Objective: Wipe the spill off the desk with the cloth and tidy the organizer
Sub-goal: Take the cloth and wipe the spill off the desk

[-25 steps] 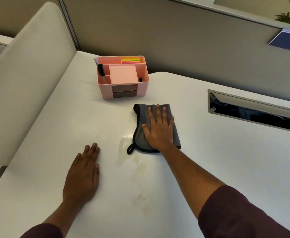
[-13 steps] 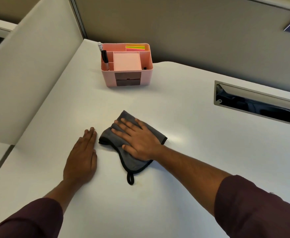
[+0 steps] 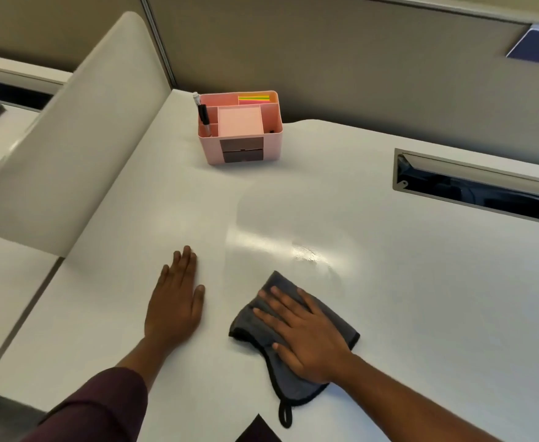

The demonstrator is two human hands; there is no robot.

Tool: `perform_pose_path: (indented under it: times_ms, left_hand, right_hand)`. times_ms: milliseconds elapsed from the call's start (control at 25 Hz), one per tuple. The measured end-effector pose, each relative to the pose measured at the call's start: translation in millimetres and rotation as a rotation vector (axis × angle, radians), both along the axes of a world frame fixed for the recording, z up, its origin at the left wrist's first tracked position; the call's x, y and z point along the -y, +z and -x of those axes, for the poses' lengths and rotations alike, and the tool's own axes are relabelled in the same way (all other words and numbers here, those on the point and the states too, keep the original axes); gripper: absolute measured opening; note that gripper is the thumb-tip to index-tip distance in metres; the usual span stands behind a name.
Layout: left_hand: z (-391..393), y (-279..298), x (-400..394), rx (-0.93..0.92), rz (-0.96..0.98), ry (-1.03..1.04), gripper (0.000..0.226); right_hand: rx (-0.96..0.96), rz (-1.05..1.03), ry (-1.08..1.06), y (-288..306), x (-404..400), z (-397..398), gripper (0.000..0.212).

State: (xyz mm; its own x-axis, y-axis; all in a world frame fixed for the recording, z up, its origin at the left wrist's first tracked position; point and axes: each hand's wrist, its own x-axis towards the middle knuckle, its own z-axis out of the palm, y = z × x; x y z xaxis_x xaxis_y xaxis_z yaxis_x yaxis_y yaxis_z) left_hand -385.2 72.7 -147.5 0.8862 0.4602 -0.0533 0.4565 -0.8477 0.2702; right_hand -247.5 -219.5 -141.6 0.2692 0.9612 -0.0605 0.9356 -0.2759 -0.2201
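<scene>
1. R hand (image 3: 306, 339) lies flat on the grey cloth (image 3: 335, 320), palm down, fingers spread, pressing it to the white worktop (image 3: 421, 298). Open grip, nothing pinched.
2. Cloth is crumpled under the hand, near the worktop's front edge; its black hanging loop (image 3: 285, 416) trails toward the viewer.
3. L hand (image 3: 175, 301) rests flat on the bare worktop, just left of the cloth, not touching it. Open grip, fingers together, holding nothing.
4. Dark maroon sleeve (image 3: 102, 406) covers the L forearm; R forearm is bare.
5. Just beyond the cloth, a wet shiny patch (image 3: 306, 255) glints on the worktop.
6. Far R: a long cable slot (image 3: 478, 186) w/ a grey frame set into the worktop.
7. Far back, well apart from both hands: pink organizer (image 3: 271, 145), upright, near the partition corner. Black marker (image 3: 203, 114) stands in its left compartment, bright sticky notes (image 3: 253, 98) in the rear compartment, pink pad (image 3: 240, 121) in the centre, two dark drawers (image 3: 242, 149) in front.
</scene>
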Motion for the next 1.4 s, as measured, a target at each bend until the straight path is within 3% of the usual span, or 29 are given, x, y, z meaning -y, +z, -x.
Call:
perform_pose_path:
  times_ms: [200,400,480,600,680,800,1000,1240,1320,1400]
  left_hand:
    - [5.9,3.5,9.6,0.002,0.026,0.04,0.068]
    - [4.5,1.5,11.4,0.023,0.005,0.047,0.068]
    - [4.7,1.0,6.7,0.026,0.0,0.047,0.069]
    - [4.1,-1.9,5.3,0.044,0.012,0.033,0.07]
    - [5.6,-1.9,5.5,0.05,0.032,0.034,0.068]
    - [7.6,-1.3,5.9,0.021,0.055,0.035,0.068]
    - [6.4,-0.5,10.1,0.044,0.05,0.045,0.068]
    - [4.7,-7.9,5.4,0.062,0.011,0.033,0.069]
    - [4.9,-8.8,6.2,0.07,0.008,0.036,0.069]
    - [5.1,-6.9,6.6,0.082,0.009,0.036,0.069]
  right_hand:
    - [0.004,0.07,-0.465,5.8,15.9,-50.7,0.074]
    - [-0.023,0.095,-0.765,15.7,-56.4,-148.7,0.079]
    - [-0.037,0.082,-0.751,16.5,-103.0,-150.3,0.088]
    - [-0.001,0.036,-0.452,11.3,-141.1,-87.8,0.091]
    - [0.019,-0.032,-0.276,4.7,-123.9,-29.7,0.085]
    - [0.016,-0.044,-0.196,-6.2,-48.3,21.0,0.079]
    - [0.042,0.069,-0.49,-0.4,42.8,-31.8,0.076]
    - [-0.01,0.14,-0.972,21.8,-29.3,-166.4,0.083]
    - [-0.014,0.119,-0.912,19.5,-68.6,-155.3,0.085]
    - [0.03,0.072,-0.687,11.2,-93.2,-100.7,0.084]
